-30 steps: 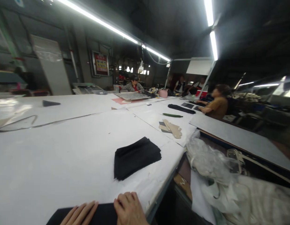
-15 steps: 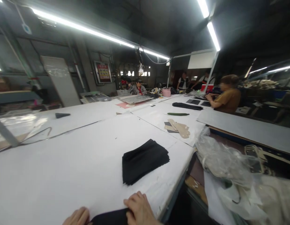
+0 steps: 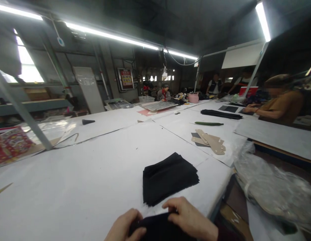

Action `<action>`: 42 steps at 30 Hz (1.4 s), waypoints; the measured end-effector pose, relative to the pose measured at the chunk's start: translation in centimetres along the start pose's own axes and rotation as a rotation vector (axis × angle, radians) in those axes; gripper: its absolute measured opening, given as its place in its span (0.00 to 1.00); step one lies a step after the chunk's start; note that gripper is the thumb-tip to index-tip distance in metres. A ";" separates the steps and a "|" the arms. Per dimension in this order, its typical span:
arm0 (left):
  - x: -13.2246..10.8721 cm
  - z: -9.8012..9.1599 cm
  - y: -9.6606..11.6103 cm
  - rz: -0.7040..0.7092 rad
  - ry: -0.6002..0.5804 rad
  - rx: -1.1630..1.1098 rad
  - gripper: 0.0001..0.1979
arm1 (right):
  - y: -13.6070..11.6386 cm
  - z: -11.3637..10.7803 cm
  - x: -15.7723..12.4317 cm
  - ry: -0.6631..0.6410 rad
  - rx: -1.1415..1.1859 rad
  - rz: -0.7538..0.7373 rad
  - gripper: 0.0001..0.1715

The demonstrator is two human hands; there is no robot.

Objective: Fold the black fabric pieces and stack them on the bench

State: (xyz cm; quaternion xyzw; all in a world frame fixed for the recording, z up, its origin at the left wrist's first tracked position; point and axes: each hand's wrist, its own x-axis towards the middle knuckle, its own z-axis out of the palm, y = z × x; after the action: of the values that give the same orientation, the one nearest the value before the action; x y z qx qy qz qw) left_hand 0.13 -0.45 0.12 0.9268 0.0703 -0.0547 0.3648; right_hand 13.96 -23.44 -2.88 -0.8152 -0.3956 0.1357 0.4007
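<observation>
At the bottom of the head view I hold a piece of black fabric (image 3: 162, 227) by its two sides, low over the white table (image 3: 90, 177). My left hand (image 3: 126, 225) grips its left edge, thumb on top. At its upper right edge is my right hand (image 3: 189, 217), with thumb and fingers closed on the cloth. The fabric's lower part runs out of view. Just beyond my hands lies a stack of black fabric pieces (image 3: 170, 177), its edges slightly uneven.
Beige templates (image 3: 210, 140), a green cucumber-like object (image 3: 209, 124) and folded black cloth (image 3: 220, 114) lie farther right. Clear plastic bags (image 3: 273, 187) fill the space beside the table's right edge. A metal post (image 3: 24, 110) stands at left. A person (image 3: 283, 100) works at far right.
The view has turned left, so the scene sits farther right. Both my hands have come higher into view with the black fabric, and the left hand is closer to the right.
</observation>
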 end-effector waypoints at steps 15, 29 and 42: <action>17.0 0.6 3.7 0.003 0.502 0.353 0.04 | 5.8 -8.8 16.6 0.108 -0.643 -0.076 0.22; 20.7 2.6 -1.3 0.254 0.257 0.745 0.24 | 7.4 -1.9 15.5 0.315 -0.538 -0.088 0.24; 21.8 1.2 -4.1 0.229 0.270 0.758 0.25 | 7.2 -1.9 15.5 0.237 -0.565 -0.023 0.25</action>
State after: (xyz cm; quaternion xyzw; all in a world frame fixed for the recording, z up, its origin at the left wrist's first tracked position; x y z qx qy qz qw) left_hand 20.86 3.66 -6.84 0.9962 -0.0112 0.0860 -0.0110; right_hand 28.88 -15.46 -5.62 -0.9000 -0.3773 -0.0803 0.2031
